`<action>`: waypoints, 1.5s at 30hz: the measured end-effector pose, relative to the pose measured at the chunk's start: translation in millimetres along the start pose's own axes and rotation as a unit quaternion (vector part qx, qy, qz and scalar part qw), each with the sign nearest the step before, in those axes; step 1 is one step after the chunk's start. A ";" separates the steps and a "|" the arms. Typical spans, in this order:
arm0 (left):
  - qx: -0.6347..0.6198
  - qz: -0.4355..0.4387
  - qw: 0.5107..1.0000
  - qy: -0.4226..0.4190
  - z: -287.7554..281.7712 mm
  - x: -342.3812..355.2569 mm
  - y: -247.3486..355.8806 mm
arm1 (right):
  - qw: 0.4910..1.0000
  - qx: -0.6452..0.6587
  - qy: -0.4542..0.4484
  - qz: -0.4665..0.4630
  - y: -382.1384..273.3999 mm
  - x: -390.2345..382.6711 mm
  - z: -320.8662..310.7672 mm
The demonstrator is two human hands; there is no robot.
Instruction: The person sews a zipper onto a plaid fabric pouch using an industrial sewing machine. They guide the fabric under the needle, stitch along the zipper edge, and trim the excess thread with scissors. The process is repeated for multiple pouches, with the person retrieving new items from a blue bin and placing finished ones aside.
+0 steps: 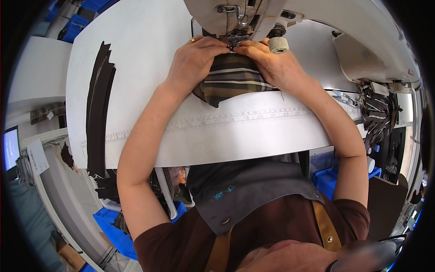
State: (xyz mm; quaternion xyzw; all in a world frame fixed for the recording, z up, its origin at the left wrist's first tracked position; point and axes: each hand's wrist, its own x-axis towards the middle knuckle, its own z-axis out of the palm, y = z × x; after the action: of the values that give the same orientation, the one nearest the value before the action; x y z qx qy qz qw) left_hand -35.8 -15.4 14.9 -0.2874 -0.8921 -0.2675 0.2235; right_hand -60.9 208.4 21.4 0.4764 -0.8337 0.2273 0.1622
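Observation:
A striped brown, olive and white piece of fabric [233, 79] lies on the white sewing table [217, 140], its far edge under the needle area of a sewing machine [233, 29]. My left hand [195, 61] grips the fabric's far edge from the left, thumb and fingers pinched close to the presser foot. From the right, my right hand [274, 63] pinches the same edge, its fingertips almost meeting those of the left. The fabric's near part bulges up between my wrists and ends in a dark pointed corner. The fingertips partly hide the stitching spot.
Long dark fabric strips [99, 109] hang over the table's left side. A printed ruler scale [233, 119] runs across the tabletop. Bundled striped fabric [378, 111] lies at the right end. Blue bins [115, 231] stand below the table.

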 end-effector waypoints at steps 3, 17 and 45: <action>-0.004 -0.001 1.000 0.006 -0.1 -1.0 0.6 | 1.000 -0.009 -0.010 -0.005 0.2 -0.3 0.3; -0.060 -0.196 0.978 0.021 -5.5 -0.6 6.3 | 0.996 0.057 0.052 0.047 1.5 -3.3 -5.4; -0.337 -0.250 0.887 -0.191 -86.6 -130.2 124.2 | 0.957 0.008 0.039 0.288 -24.9 -132.8 -106.8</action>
State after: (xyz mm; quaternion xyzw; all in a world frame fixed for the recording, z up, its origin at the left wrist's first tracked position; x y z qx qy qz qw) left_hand 159.6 -33.2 51.8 -0.1579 -0.8162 -0.5389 -0.1357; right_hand 32.0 350.0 52.5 0.2083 -0.9267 0.2895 0.1181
